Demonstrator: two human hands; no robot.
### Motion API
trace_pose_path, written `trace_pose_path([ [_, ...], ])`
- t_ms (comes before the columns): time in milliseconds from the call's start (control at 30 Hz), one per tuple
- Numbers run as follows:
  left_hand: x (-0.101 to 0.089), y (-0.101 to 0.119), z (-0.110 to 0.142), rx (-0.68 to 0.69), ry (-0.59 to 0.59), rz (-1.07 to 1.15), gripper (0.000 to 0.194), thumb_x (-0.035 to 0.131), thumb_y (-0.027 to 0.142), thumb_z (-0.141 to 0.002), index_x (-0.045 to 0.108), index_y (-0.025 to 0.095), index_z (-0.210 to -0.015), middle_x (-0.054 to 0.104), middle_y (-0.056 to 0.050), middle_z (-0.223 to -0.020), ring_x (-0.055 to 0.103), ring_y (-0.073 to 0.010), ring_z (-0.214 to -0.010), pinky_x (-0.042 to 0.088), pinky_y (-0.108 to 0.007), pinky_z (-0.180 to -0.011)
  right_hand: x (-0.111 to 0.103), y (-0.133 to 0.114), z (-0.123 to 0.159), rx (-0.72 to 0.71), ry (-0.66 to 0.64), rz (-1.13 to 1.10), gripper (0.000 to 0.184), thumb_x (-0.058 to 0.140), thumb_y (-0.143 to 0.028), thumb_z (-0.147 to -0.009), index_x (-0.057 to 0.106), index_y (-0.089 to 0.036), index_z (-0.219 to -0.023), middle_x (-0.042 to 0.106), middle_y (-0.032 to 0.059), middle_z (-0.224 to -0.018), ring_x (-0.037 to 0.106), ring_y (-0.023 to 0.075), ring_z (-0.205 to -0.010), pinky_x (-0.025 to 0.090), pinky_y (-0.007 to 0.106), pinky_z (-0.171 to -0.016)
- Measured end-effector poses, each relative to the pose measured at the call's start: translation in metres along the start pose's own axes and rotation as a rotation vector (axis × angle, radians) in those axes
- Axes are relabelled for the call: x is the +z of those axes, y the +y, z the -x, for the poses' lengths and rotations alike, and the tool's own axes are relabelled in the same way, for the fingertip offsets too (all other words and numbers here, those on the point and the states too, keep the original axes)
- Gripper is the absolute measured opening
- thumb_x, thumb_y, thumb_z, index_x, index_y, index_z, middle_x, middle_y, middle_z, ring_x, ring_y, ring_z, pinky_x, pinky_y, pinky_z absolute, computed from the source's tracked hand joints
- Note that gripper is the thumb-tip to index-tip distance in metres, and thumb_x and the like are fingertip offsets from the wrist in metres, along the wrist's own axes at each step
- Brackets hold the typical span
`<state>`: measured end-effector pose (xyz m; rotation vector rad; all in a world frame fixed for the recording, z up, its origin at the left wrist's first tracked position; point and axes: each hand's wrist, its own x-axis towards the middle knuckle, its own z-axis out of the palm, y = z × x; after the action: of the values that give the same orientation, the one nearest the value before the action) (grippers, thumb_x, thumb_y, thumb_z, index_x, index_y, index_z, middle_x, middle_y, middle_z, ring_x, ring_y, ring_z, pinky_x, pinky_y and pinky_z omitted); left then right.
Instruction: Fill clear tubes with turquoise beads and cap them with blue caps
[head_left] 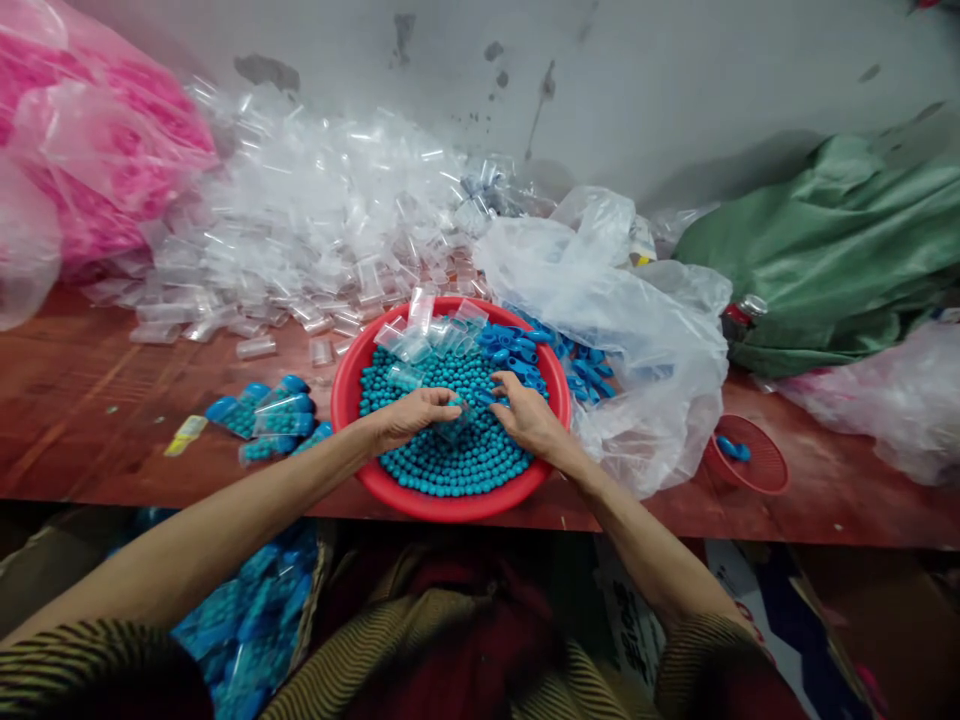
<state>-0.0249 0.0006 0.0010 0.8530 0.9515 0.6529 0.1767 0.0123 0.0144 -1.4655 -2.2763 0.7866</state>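
A red basin [348,385] full of turquoise beads [450,478] sits in front of me. Over the beads, my left hand [415,415] pinches a clear plastic tube [454,428], its lower part hard to tell from the beads behind. Facing it, my right hand [529,418] has its fingers curled round a small blue plastic cap [489,398]. Several empty clear tubes [421,312] rest on the beads at the basin's far side. Blue plastic caps [517,348] are heaped at its right rear.
Clear tubes [300,220] pile up behind. Bead-filled tubes [281,420] lie left on the red table [82,420]. Rightward are a plastic bag [622,320], a small red basket [757,455] and green cloth [840,250]. Below stands a box of filled tubes [255,620].
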Motion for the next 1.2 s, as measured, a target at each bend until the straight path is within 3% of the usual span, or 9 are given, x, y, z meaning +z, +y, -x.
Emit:
trace_pose_path([
  [100,0.007,-0.002,0.004,-0.036,-0.023,0.008,0.036,0.078,0.035,-0.062,0.054,0.015,-0.080,0.065,-0.002,-0.069,0.064,-0.0140,-0.063,0.047,-0.023,-0.056,0.009,-0.010,0.005,-0.066,0.032,0.156,0.047,0.042,-0.012,-0.085,0.041,-0.013,-0.132,0.060,0.0153,-0.116,0.056,0.0265,-0.107,0.044,0.041,-0.092],
  [200,0.011,-0.004,0.007,-0.026,-0.002,-0.005,0.041,0.074,0.044,-0.065,0.048,0.016,-0.080,0.064,-0.001,-0.068,0.062,-0.0132,-0.052,0.043,-0.021,-0.044,0.018,-0.014,0.010,-0.183,0.017,0.177,0.042,0.033,-0.009,-0.087,0.051,-0.015,-0.123,0.059,0.0150,-0.118,0.054,0.0254,-0.110,0.043,0.039,-0.094],
  [300,0.014,-0.005,0.009,0.037,0.038,-0.009,0.041,0.073,0.045,-0.066,0.047,0.016,-0.080,0.062,0.001,-0.066,0.057,-0.0095,-0.044,0.036,-0.017,-0.038,0.020,-0.013,0.012,-0.193,0.038,-0.042,0.033,0.037,-0.015,-0.088,0.057,-0.017,-0.113,0.062,0.0115,-0.109,0.057,0.0224,-0.104,0.045,0.036,-0.091],
  [433,0.015,-0.006,0.010,0.097,0.038,-0.025,0.042,0.072,0.045,-0.066,0.049,0.016,-0.086,0.060,0.001,-0.069,0.056,-0.0079,-0.046,0.031,-0.016,-0.037,0.020,-0.010,0.006,-0.002,0.096,-0.504,0.022,0.047,-0.028,-0.086,0.061,-0.019,-0.100,0.063,0.0029,-0.083,0.060,0.0160,-0.074,0.049,0.031,-0.074],
  [533,0.017,-0.007,0.011,0.115,0.051,-0.055,0.042,0.070,0.045,-0.069,0.050,0.016,-0.092,0.060,0.001,-0.071,0.056,-0.0079,-0.047,0.031,-0.017,-0.037,0.021,-0.008,0.002,0.102,0.085,-0.701,0.025,0.055,-0.030,-0.080,0.062,-0.019,-0.102,0.063,0.0016,-0.085,0.058,0.0134,-0.066,0.048,0.029,-0.067],
  [700,0.021,-0.008,0.014,0.183,0.088,-0.078,0.046,0.067,0.043,-0.072,0.049,0.017,-0.105,0.061,0.001,-0.073,0.054,-0.0082,-0.046,0.032,-0.018,-0.038,0.016,-0.009,0.007,0.066,-0.007,-0.590,0.029,0.049,-0.032,-0.085,0.067,-0.020,-0.104,0.063,-0.0004,-0.072,0.056,0.0136,-0.062,0.046,0.028,-0.064],
  [900,0.024,-0.010,0.017,0.226,0.141,-0.150,0.047,0.063,0.042,-0.074,0.048,0.015,-0.109,0.058,0.002,-0.073,0.052,-0.0068,-0.044,0.033,-0.017,-0.036,0.011,-0.018,0.017,-0.078,0.133,-0.430,0.028,0.048,-0.025,-0.087,0.067,-0.021,-0.107,0.070,0.0023,-0.096,0.062,0.0168,-0.089,0.047,0.028,-0.082],
  [1067,0.028,-0.013,0.019,0.230,0.127,-0.156,0.053,0.061,0.042,-0.074,0.045,0.015,-0.117,0.055,0.003,-0.071,0.050,-0.0060,-0.041,0.032,-0.018,-0.034,0.014,-0.021,0.021,-0.102,0.122,-0.357,0.026,0.047,-0.026,-0.088,0.071,-0.020,-0.098,0.069,-0.0002,-0.075,0.061,0.0138,-0.068,0.046,0.024,-0.066],
  [1200,0.032,-0.011,0.022,0.256,0.137,-0.132,0.051,0.061,0.037,-0.074,0.045,0.015,-0.118,0.050,0.006,-0.063,0.046,-0.0054,-0.039,0.030,-0.018,-0.035,0.011,-0.020,0.022,-0.237,0.109,-0.268,0.026,0.045,-0.022,-0.089,0.071,-0.018,-0.093,0.067,0.0014,-0.071,0.061,0.0143,-0.069,0.045,0.023,-0.067],
])
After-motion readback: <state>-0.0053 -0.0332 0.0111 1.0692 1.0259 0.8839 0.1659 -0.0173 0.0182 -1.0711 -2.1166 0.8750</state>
